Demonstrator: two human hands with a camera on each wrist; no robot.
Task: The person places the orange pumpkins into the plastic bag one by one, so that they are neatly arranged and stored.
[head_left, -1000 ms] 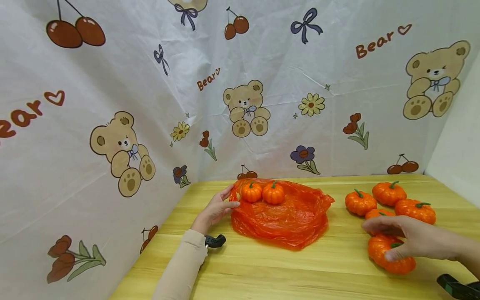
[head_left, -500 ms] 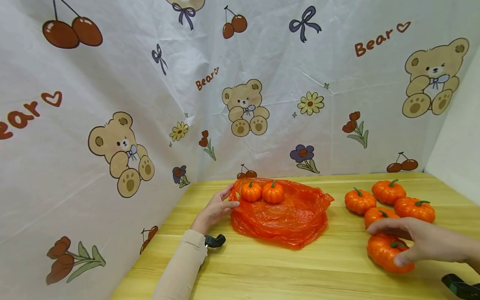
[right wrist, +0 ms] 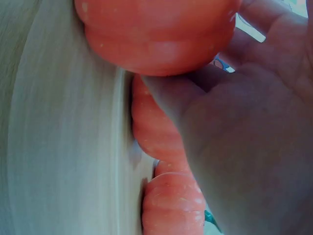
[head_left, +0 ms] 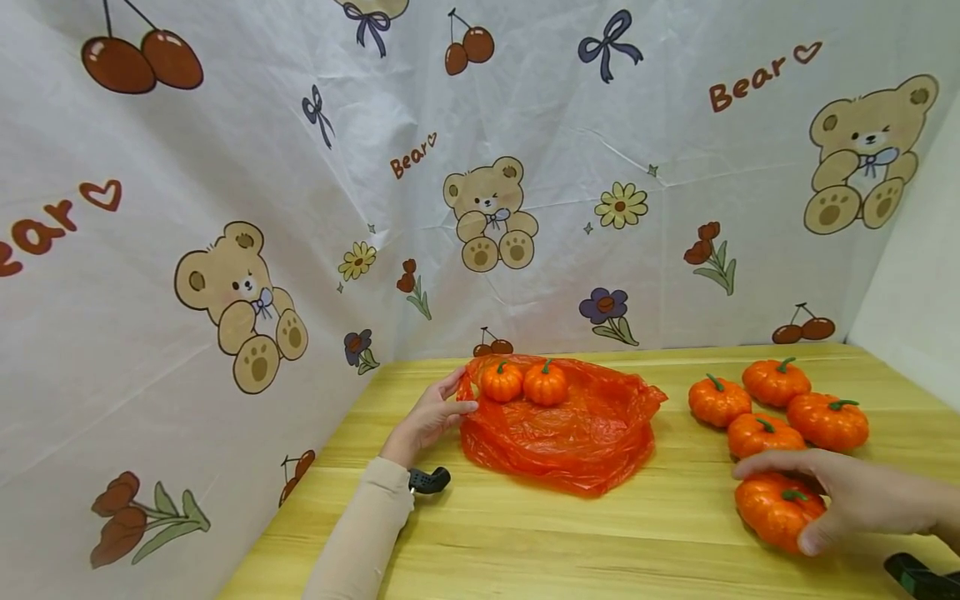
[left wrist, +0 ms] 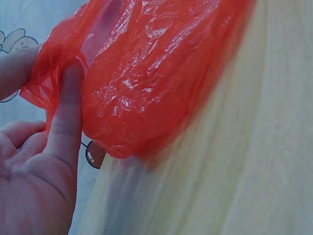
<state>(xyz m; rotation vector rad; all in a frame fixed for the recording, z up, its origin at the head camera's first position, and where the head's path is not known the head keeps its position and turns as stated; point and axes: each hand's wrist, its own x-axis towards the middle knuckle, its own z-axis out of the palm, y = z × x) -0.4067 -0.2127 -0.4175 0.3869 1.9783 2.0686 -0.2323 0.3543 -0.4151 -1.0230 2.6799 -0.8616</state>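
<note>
At the left end of a red plastic bag (head_left: pixel 558 450), my left hand (head_left: pixel 427 421) pinches the bag's rim; in the left wrist view the thumb (left wrist: pixel 66 107) lies against the thin film. The bag's mouth gapes, and two small orange pumpkins (head_left: pixel 546 383) with green stems sit at its back left. On the right, my right hand (head_left: pixel 862 492) curves round the nearest pumpkin (head_left: pixel 776 510), its thumb at the front and fingers at the far side. Seen from the right wrist, that pumpkin (right wrist: pixel 159 34) fills the top, with the thumb along its side.
Several more orange pumpkins (head_left: pixel 828 421) stand grouped just beyond my right hand. A light wooden table (head_left: pixel 540 542) lies under everything. Cloth (head_left: pixel 660 125) printed with bears hangs at the back and left, and a plain white wall (head_left: pixel 907 308) rises at the right.
My right hand has lowered and closed round the nearest pumpkin, its thumb shifting right and down along the front side. My left hand and the bag have stayed in place.
</note>
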